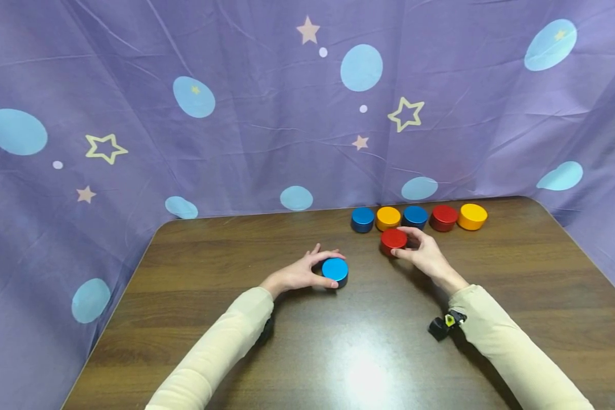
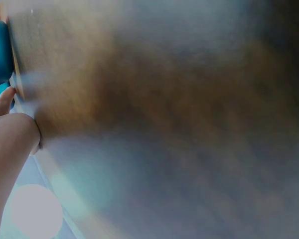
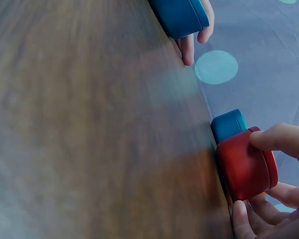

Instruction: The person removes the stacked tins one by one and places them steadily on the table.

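Note:
My left hand (image 1: pixel 307 272) holds a round blue tin (image 1: pixel 335 270) between thumb and fingers, near the middle of the table. In the left wrist view that tin (image 2: pixel 0 55) is cut off by the left edge, above the hand (image 2: pixel 12 144). Further back and to the right, my right hand (image 1: pixel 424 256) grips a round red tin (image 1: pixel 393 240), thumb on its near side and a finger over its far side. The right wrist view shows the red tin (image 3: pixel 244 164) low over or on the wood, with the thumb (image 3: pixel 279 139) against its lid edge.
Along the table's back edge stands a row of similar tins: blue (image 1: pixel 363 220), orange (image 1: pixel 388 218), blue (image 1: pixel 415 217), red (image 1: pixel 443 218) and yellow (image 1: pixel 472 217). The red tin in hand is just in front of this row. A patterned purple curtain (image 1: pixel 246 142) hangs behind the wooden table (image 1: pixel 210 256).

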Available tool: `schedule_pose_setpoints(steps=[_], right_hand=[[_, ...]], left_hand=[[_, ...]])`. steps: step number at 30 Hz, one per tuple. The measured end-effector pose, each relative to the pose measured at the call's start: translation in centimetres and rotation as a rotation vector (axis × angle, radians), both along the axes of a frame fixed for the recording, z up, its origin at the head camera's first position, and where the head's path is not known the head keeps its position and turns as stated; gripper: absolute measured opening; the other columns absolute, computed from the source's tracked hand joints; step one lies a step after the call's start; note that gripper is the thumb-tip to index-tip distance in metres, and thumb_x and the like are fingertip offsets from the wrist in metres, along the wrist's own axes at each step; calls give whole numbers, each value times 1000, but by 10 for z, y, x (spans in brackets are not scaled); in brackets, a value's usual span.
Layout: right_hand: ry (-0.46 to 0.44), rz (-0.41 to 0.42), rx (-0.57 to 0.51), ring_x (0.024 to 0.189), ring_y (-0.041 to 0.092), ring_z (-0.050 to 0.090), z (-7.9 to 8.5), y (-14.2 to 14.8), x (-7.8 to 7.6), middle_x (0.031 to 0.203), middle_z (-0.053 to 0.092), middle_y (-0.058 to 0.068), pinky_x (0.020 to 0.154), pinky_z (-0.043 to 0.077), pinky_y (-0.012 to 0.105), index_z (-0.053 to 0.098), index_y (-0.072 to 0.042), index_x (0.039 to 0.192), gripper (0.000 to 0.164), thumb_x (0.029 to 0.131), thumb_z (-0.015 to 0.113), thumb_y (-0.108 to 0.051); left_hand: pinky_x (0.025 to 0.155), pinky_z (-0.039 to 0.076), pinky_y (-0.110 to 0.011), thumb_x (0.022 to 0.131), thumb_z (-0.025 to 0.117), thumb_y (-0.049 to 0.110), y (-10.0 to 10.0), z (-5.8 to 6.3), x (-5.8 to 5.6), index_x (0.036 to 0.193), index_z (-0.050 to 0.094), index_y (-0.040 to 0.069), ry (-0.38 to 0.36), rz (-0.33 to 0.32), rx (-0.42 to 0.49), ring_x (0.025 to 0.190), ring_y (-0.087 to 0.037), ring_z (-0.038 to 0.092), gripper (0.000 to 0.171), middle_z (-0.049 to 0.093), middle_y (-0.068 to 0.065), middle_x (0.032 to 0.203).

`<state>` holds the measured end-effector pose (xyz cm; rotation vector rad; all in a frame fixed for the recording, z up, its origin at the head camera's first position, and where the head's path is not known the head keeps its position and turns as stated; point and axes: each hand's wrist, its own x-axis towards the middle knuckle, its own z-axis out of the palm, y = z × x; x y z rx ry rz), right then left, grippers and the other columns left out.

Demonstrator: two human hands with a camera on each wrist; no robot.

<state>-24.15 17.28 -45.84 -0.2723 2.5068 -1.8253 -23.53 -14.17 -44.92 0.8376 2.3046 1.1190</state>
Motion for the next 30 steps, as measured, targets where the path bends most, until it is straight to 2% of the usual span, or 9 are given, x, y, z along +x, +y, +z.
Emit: schedule_pose_setpoints(steps=[8, 14, 16, 23, 30], right_hand=[[17, -33, 54, 110, 39, 55, -1, 0, -4, 125, 55, 29, 82, 43, 17, 46, 8, 134, 60, 83, 73, -3], [8, -50, 80, 113, 40, 53, 0, -1, -4, 127, 54, 29, 94, 41, 40, 46, 6, 135, 60, 83, 74, -7], [4, -53, 82, 113, 41, 53, 0, -1, -4, 127, 54, 29, 96, 40, 44, 46, 6, 136, 61, 83, 74, -7], [3, -37, 49, 117, 42, 50, 0, 1, -3, 132, 50, 30, 100, 37, 49, 42, 6, 138, 64, 83, 73, -6], [12, -22, 11, 118, 44, 50, 1, 7, 4, 131, 49, 32, 101, 37, 50, 42, 10, 136, 62, 83, 73, -4]], left_hand=[[109, -9, -58, 87, 73, 22, 0, 0, 0, 141, 49, 17, -8, 0, 34, 143, -38, -11, 60, 29, -8, 155], [111, -7, -56, 86, 75, 23, 0, -1, -1, 140, 50, 19, -6, 4, 13, 144, -36, -10, 60, 29, -6, 155], [111, -7, -56, 85, 75, 23, 0, 0, -1, 140, 50, 19, -9, 3, 10, 144, -35, -10, 61, 30, -6, 155], [111, -8, -56, 85, 75, 22, 1, 0, 0, 141, 49, 18, -8, 4, 6, 144, -36, -10, 62, 29, -7, 155], [111, -7, -55, 85, 75, 23, 2, -2, 2, 141, 49, 17, -1, 22, 6, 144, -36, -9, 62, 30, -7, 155]])
